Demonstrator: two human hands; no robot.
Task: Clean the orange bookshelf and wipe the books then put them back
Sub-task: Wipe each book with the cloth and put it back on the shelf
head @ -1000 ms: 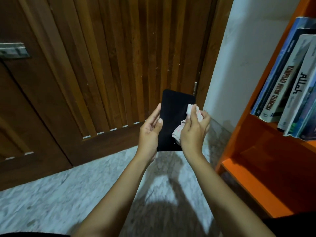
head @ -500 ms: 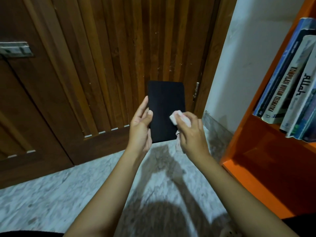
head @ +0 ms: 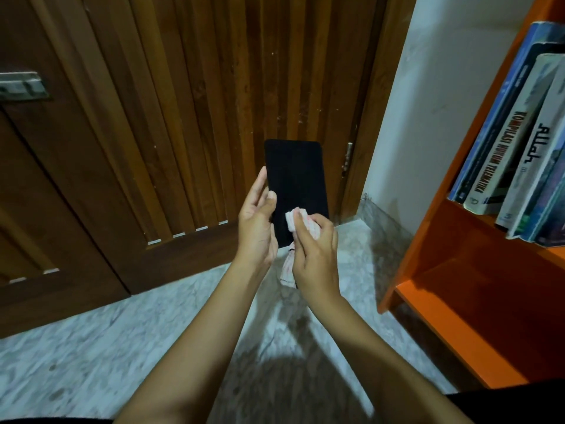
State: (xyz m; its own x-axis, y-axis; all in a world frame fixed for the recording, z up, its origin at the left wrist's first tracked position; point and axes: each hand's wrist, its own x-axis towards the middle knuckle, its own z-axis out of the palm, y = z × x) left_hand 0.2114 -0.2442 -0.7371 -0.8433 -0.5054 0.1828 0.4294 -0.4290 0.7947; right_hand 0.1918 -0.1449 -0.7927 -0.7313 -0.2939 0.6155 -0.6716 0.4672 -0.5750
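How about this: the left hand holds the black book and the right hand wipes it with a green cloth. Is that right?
Nearly. The head view shows the cloth is whitish-pink, not green. The left hand holds the black book and the right hand wipes it with that cloth.

The wooden door (head: 183, 117) closes off the far side and the white wall (head: 428, 102) the far right. On the right stands the orange bookshelf (head: 425, 240). Leaning books (head: 504, 154) pack its upper shelf, and the compartment below them is open from the near side. The marble floor (head: 91, 347) lies open near and left. The left hand (head: 256, 228), the right hand (head: 316, 255), the black book (head: 295, 179) and the cloth (head: 295, 218) fill the middle.
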